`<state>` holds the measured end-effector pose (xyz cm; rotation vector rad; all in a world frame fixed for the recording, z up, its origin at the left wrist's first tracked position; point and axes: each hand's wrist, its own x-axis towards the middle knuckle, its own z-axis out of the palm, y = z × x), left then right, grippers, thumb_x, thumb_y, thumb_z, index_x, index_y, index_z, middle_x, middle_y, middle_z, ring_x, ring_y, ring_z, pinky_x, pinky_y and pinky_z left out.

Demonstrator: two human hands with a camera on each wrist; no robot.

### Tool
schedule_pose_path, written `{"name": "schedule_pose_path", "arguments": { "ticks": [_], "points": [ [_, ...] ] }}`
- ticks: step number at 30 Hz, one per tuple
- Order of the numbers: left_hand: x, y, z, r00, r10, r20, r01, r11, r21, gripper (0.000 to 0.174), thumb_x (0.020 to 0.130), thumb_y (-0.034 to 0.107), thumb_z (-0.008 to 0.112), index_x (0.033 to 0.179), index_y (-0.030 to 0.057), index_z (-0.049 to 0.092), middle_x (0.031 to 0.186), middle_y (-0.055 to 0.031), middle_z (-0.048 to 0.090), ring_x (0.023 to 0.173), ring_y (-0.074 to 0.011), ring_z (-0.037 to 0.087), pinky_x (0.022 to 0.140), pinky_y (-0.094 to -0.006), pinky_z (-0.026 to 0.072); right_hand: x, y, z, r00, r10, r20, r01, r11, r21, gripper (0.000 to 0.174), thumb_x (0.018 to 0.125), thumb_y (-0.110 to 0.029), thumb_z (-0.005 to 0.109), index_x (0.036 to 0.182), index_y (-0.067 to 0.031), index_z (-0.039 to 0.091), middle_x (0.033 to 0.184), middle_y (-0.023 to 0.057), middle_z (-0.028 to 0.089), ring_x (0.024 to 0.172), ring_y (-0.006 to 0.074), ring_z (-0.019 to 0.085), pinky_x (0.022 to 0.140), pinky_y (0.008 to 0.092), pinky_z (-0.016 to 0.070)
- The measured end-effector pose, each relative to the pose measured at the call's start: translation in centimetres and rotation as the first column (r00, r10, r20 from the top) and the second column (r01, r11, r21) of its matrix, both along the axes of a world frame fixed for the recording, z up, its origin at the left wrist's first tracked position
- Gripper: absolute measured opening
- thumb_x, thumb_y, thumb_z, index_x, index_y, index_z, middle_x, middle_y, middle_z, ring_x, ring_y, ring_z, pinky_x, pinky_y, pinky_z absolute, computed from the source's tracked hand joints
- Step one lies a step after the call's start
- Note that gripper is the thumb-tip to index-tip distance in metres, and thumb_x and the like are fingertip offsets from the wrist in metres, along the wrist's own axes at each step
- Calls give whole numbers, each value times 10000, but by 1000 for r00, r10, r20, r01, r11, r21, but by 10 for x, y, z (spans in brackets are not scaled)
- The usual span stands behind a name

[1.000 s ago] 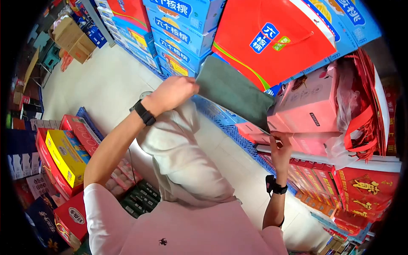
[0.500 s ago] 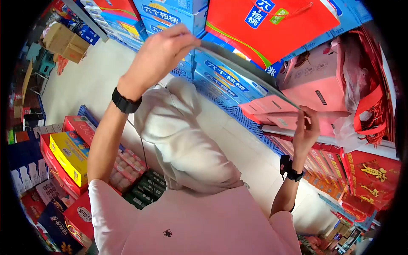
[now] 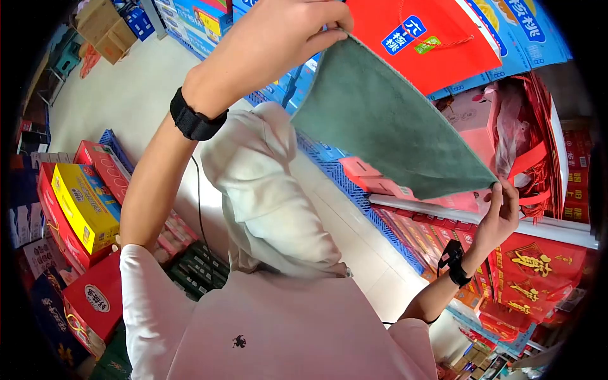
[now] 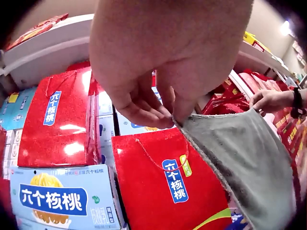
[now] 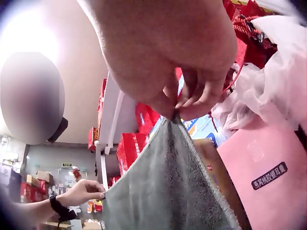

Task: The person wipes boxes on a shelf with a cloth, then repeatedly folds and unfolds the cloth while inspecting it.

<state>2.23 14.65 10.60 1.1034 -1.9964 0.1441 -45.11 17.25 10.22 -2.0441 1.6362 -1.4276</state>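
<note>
A grey-green cloth [image 3: 386, 120] hangs spread between both hands in the head view. My left hand [image 3: 285, 41] pinches its upper left corner between thumb and fingers, and my right hand [image 3: 497, 218] pinches another corner, lower and farther right. Up close in the left wrist view, the left hand [image 4: 163, 72] grips the cloth edge [image 4: 240, 153] in front of a red gift bag [image 4: 168, 187]. The right wrist view has the right hand [image 5: 177, 62] pinching a gathered corner of the cloth [image 5: 163, 177], beside a pink box [image 5: 268, 177].
Blue cartons [image 3: 525, 38] and a red bag [image 3: 430, 44] are stacked behind the cloth. Red gift boxes [image 3: 538, 272] stand at the right. On the left are a yellow box [image 3: 85, 206] and a red box [image 3: 95, 301]. Pale floor [image 3: 120, 95] runs between the stacks.
Both hands have moved: the left one up and to the right, the right one farther right. The cloth, seen nearly edge-on half a second ago, now hangs with its broad face showing.
</note>
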Motion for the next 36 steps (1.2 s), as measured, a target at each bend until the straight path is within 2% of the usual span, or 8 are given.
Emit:
{"name": "schedule_pose_path", "arguments": {
  "ticks": [4,7,13,16,19,25,31,36],
  "points": [
    [4,6,-9,999,33,-6,-32,999,30,104,958,117,705,1012,29,713,932,-138,666,887,-359,677,771,-430,564,1,8,3,1000,19,11,-19,1000,5,152,1010,-7,690,1151,44,717,1083,52,681,786,90,583,710,243,482],
    [8,-1,-22,1000,10,0,-10,991,-135,119,942,106,704,1037,34,706,926,-132,661,880,-353,679,754,-431,565,0,6,3,999,36,-39,-35,999,24,149,1010,0,685,1149,49,711,1074,47,667,778,92,573,708,244,480],
    [17,5,-18,997,-17,75,26,993,-116,156,904,54,701,1059,33,693,940,-139,665,871,-353,684,745,-434,565,-1,3,7,996,38,-77,-39,999,-13,138,1018,-5,676,1144,43,707,1067,34,657,770,87,560,690,232,467],
    [17,6,-20,997,-72,-5,70,991,-111,139,911,47,707,1047,21,693,944,-154,681,887,-368,687,750,-436,562,-1,3,12,990,-13,-138,11,1000,-11,136,1023,-13,674,1145,36,708,1076,23,657,767,72,556,678,227,461],
    [15,5,-24,968,-157,-196,152,987,-44,103,928,48,708,1019,0,702,925,-173,703,879,-377,696,751,-432,561,0,-2,18,987,2,-159,1,1000,21,127,1022,-38,689,1132,22,712,1057,7,662,768,57,551,672,218,448],
    [12,21,-10,921,-158,-357,252,939,233,107,944,54,693,998,-34,720,921,-205,738,859,-386,721,768,-425,570,-2,-6,18,981,81,-176,-55,988,145,120,1026,-70,698,1121,1,716,1020,1,666,768,63,559,684,225,453],
    [12,10,-16,936,-222,-273,263,957,123,114,945,50,694,1013,-36,725,936,-213,746,867,-376,736,760,-406,579,0,-11,16,985,92,-143,-74,990,124,143,1036,-104,698,1131,0,724,967,14,696,797,76,598,696,236,469],
    [9,18,-7,920,-155,-360,267,920,286,106,950,53,691,1019,-17,731,935,-187,744,869,-376,729,749,-405,577,-6,-13,19,982,89,-168,-65,988,142,162,1042,-101,689,1154,11,725,959,32,716,829,83,630,715,243,492]
  ]
}}
